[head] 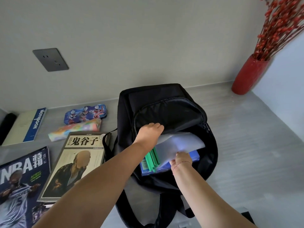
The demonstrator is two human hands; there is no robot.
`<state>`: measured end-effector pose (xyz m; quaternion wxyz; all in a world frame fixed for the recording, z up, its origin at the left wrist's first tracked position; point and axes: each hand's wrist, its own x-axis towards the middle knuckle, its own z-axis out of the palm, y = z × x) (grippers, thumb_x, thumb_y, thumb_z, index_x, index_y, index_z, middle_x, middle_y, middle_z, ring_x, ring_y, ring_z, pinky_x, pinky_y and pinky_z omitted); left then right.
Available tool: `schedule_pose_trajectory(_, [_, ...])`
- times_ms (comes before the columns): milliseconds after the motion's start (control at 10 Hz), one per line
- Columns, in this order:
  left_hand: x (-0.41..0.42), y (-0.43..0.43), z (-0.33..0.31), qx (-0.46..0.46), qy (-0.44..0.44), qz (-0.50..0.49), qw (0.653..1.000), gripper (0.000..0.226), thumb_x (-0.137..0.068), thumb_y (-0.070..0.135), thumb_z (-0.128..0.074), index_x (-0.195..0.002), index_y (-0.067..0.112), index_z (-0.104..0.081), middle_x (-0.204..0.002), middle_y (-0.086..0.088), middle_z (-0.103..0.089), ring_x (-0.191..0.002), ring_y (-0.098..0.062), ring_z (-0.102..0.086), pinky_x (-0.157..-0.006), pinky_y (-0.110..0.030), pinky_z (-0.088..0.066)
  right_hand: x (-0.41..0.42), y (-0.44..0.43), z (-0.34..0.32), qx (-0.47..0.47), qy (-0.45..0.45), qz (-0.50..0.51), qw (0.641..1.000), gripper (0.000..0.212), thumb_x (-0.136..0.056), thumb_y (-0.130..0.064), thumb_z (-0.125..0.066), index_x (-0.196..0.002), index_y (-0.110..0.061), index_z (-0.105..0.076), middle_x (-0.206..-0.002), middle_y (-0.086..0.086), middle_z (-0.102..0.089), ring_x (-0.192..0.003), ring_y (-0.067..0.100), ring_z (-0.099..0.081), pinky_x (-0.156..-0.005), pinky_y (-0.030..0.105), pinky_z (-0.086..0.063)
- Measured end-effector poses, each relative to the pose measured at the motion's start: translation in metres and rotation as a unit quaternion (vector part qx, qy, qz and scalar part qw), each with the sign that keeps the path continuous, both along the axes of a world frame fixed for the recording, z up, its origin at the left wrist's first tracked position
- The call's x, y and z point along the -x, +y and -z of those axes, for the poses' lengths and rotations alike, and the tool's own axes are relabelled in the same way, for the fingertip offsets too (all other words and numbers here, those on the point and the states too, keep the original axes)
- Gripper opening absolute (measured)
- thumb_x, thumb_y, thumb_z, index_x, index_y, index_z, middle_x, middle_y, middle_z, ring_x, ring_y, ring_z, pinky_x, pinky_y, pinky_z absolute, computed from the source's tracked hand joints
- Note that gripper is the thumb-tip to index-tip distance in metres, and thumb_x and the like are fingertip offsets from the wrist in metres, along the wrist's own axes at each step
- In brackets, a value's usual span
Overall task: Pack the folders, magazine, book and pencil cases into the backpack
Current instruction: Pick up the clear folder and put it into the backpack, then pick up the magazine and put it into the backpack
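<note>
Folders (pixel 179 142) are going into the backpack (pixel 164 99); four things wait on the table (pixel 246 145).

One black backpack lies open. The left hand (pixel 148 131) grips the upper edge of its opening and holds it up, and the right hand (pixel 181 159) pinches the bundle of folders, which is half inside. I judge this an early step; next the bundle needs a push deeper, kept flat. I cannot count the folders surely, at least two. To the left lie one magazine (pixel 21 176), one book (pixel 77 165) and two pencil cases, a tin one (pixel 85 114) and a soft one (pixel 77 130).
</note>
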<state>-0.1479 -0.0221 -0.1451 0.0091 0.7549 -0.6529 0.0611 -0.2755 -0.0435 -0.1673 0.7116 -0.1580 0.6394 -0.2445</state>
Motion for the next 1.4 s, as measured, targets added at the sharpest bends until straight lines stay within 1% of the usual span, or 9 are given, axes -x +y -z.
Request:
schedule_pose_trajectory(200, [-0.006, -0.004, 0.013, -0.010, -0.047, -0.009, 0.999, 0.052, -0.027, -0.003, -0.079, -0.073, 0.015, -0.064, -0.065, 0.002, -0.061, -0.057, -0.014, -0.060, -0.048, -0.021, -0.046, 0.002, -0.003, 0.005, -0.005, 0.003, -0.048, 0.999, 0.041, -0.100, -0.004, -0.032, -0.141, 0.000, -0.035, -0.131, 0.029, -0.049, -0.096, 0.024, -0.057, -0.110, 0.041, -0.033])
schedule_pose_trajectory(300, [-0.006, -0.003, 0.030, -0.045, -0.005, -0.079, 0.996, 0.048, -0.073, 0.008, -0.068, -0.117, 0.013, -0.049, -0.110, -0.006, -0.055, -0.102, -0.025, -0.053, -0.087, -0.032, -0.043, 0.011, 0.000, 0.008, -0.004, 0.056, -0.120, 0.991, 0.039, -0.097, -0.007, -0.043, -0.135, 0.001, -0.041, -0.124, 0.022, -0.053, -0.122, 0.035, -0.050, -0.109, 0.043, -0.035])
schedule_pose_trajectory(400, [-0.005, 0.007, 0.032, -0.009, 0.030, -0.135, 0.990, 0.055, -0.087, 0.049, -0.055, -0.130, 0.019, -0.042, -0.125, -0.003, -0.046, -0.116, -0.024, -0.044, -0.101, -0.037, -0.034, 0.029, -0.001, 0.004, 0.140, 0.215, -0.162, 0.953, 0.053, -0.088, -0.007, -0.055, -0.138, 0.001, -0.037, -0.132, 0.021, -0.047, -0.121, 0.037, -0.049, -0.101, 0.043, -0.040])
schedule_pose_trajectory(500, [-0.008, 0.021, 0.024, 0.052, 0.069, -0.139, 0.987, 0.069, -0.084, 0.065, -0.043, -0.136, 0.021, -0.039, -0.134, 0.000, -0.043, -0.126, -0.021, -0.039, -0.109, -0.039, -0.027, 0.027, -0.007, -0.016, 0.283, 0.186, -0.155, 0.928, 0.044, -0.086, 0.001, -0.053, -0.129, -0.005, -0.046, -0.123, 0.014, -0.049, -0.108, 0.027, -0.052, -0.095, 0.035, -0.041])
schedule_pose_trajectory(700, [-0.036, 0.068, -0.001, 0.201, 0.216, -0.317, 0.901, 0.049, -0.088, 0.043, -0.057, -0.128, 0.018, -0.047, -0.127, -0.004, -0.050, -0.122, -0.024, -0.045, -0.101, -0.039, -0.034, -0.037, 0.005, -0.045, 0.406, 0.046, -0.314, 0.857, 0.027, -0.086, 0.000, -0.049, -0.104, -0.018, -0.056, -0.091, -0.006, -0.060, -0.084, 0.013, -0.058, -0.072, 0.012, -0.047])
schedule_pose_trajectory(900, [-0.087, 0.169, 0.000, 0.207, 0.290, -0.474, 0.805, 0.041, -0.089, 0.035, -0.058, -0.123, 0.014, -0.051, -0.127, -0.009, -0.052, -0.121, -0.028, -0.046, -0.100, -0.041, -0.035, -0.112, 0.077, -0.054, 0.343, -0.049, -0.434, 0.832, 0.027, -0.085, 0.001, -0.054, -0.110, -0.010, -0.055, -0.094, 0.006, -0.063, -0.087, 0.023, -0.061, -0.087, 0.040, -0.052])
schedule_pose_trajectory(1100, [-0.128, 0.276, 0.002, 0.201, 0.282, -0.552, 0.759, 0.040, -0.089, 0.037, -0.057, -0.122, 0.016, -0.050, -0.125, -0.008, -0.053, -0.116, -0.028, -0.050, -0.098, -0.043, -0.040, -0.171, 0.158, -0.046, 0.319, -0.054, -0.542, 0.776, 0.021, -0.089, -0.009, -0.055, -0.109, -0.013, -0.057, -0.110, 0.009, -0.064, -0.104, 0.023, -0.061, -0.093, 0.038, -0.053])
schedule_pose_trajectory(1200, [-0.153, 0.326, 0.005, 0.197, 0.280, -0.590, 0.731, 0.039, -0.089, 0.035, -0.058, -0.121, 0.014, -0.051, -0.123, -0.012, -0.056, -0.113, -0.031, -0.052, -0.098, -0.045, -0.042, -0.201, 0.201, -0.043, 0.330, -0.033, -0.583, 0.742, 0.025, -0.089, -0.012, -0.054, -0.114, -0.015, -0.058, -0.112, 0.004, -0.062, -0.102, 0.017, -0.060, -0.076, 0.022, -0.052])
schedule_pose_trajectory(1400, [-0.206, 0.415, 0.016, 0.161, 0.294, -0.639, 0.692, 0.044, -0.090, 0.032, -0.055, -0.125, 0.007, -0.049, -0.127, -0.016, -0.051, -0.115, -0.035, -0.049, -0.097, -0.046, -0.042, -0.271, 0.276, -0.030, 0.343, 0.030, -0.641, 0.686, 0.050, -0.088, -0.017, -0.058, -0.136, -0.007, -0.046, -0.139, 0.011, -0.051, -0.127, 0.025, -0.049, -0.103, 0.032, -0.038])
